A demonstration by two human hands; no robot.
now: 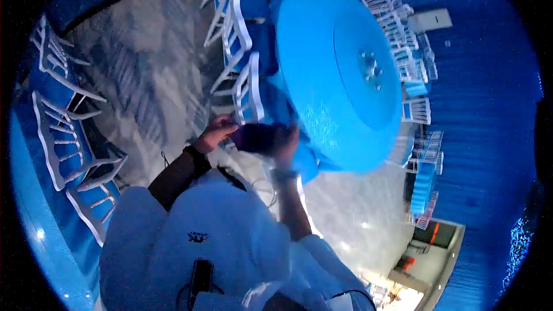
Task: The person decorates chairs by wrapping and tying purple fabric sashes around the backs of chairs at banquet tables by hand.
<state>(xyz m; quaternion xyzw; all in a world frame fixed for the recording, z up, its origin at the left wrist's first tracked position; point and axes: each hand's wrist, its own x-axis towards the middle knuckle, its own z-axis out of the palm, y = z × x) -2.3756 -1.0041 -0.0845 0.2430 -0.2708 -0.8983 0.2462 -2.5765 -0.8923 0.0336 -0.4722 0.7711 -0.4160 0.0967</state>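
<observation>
A dark, flat, phone-like object (256,138) is held out in front of the white shirt, between both hands. My left hand (216,132), with a dark band at the wrist, pinches its left end. At the opposite end, my right hand (286,145) is blurred, its fingers wrapped round the edge. Just beyond the hands stands a large round table (322,109) with a light blue cover. Small glassy items (371,69) sit on the table's raised round centre.
White chairs (249,89) with blue seats stand close beside the table. More white chairs (57,138) line the left side. Further chairs and small blue tables (423,187) stand along the blue curtain (478,109) at right. A lit doorway (438,253) shows lower right.
</observation>
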